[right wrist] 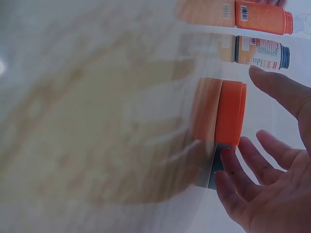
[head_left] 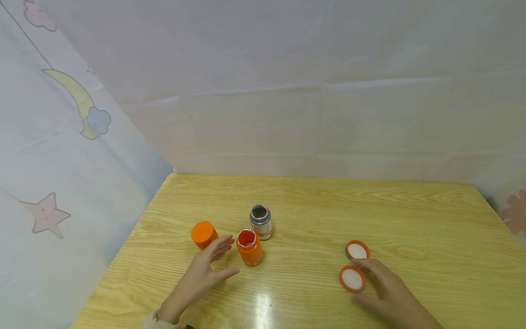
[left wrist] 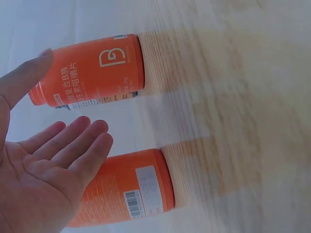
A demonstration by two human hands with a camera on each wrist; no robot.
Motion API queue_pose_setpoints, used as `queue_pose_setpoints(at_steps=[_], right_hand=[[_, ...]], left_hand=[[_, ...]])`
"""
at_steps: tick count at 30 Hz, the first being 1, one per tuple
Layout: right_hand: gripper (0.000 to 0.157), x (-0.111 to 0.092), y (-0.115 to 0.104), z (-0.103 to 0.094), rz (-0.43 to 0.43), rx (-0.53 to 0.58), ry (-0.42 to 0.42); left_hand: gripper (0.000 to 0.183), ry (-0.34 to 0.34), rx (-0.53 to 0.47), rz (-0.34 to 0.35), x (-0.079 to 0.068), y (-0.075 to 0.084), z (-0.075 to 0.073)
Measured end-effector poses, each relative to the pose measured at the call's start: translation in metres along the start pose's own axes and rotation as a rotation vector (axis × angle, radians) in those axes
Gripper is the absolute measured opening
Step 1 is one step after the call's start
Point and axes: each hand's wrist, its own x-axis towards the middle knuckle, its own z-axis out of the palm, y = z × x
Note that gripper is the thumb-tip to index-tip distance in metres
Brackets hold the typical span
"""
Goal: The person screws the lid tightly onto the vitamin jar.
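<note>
My left hand (head_left: 201,274), fingers straight and thumb spread, is by an uncapped orange bottle (head_left: 251,255) with a torn foil rim. Beside its fingers stands a second orange bottle (head_left: 204,233) with its lid on, partly covered by the hand. In the left wrist view, the thumb overlaps the uncapped orange bottle (left wrist: 104,73). Just behind stands an uncapped grey bottle (head_left: 261,225) with a white label. My right hand (head_left: 388,292), fingers loosely bent and holding nothing, hovers at two upturned caps: an orange cap (head_left: 352,278) and a grey-sided cap (head_left: 357,250), both with white liners.
All of this stands on a wood-grain table (head_left: 304,205), the bottles left of centre and the caps to the right. A pale cloth (head_left: 308,114) hangs behind the far edge, and a patterned cloth (head_left: 61,183) is at the left.
</note>
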Motion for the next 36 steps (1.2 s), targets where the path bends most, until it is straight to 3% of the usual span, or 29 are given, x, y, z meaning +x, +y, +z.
queue_pose_setpoints(at_steps=[5, 17, 26, 36], right_hand=[[0.057, 0.0, 0.0, 0.0, 0.013, -0.012, -0.023], [0.059, 0.003, 0.004, 0.0, 0.025, -0.112, -0.029], [0.066, 0.006, 0.014, 0.005, -0.048, -0.215, -0.014], [0.062, 0.007, 0.014, 0.008, -0.102, -0.201, 0.015]], left_hand=[[0.075, 0.001, -0.01, -0.043, 0.007, 0.002, 0.003], [0.071, -0.043, 0.013, 0.044, 0.023, -0.002, 0.012], [0.068, -0.065, 0.014, 0.051, 0.027, -0.002, 0.018], [0.067, -0.085, 0.009, 0.027, 0.032, -0.004, 0.023]])
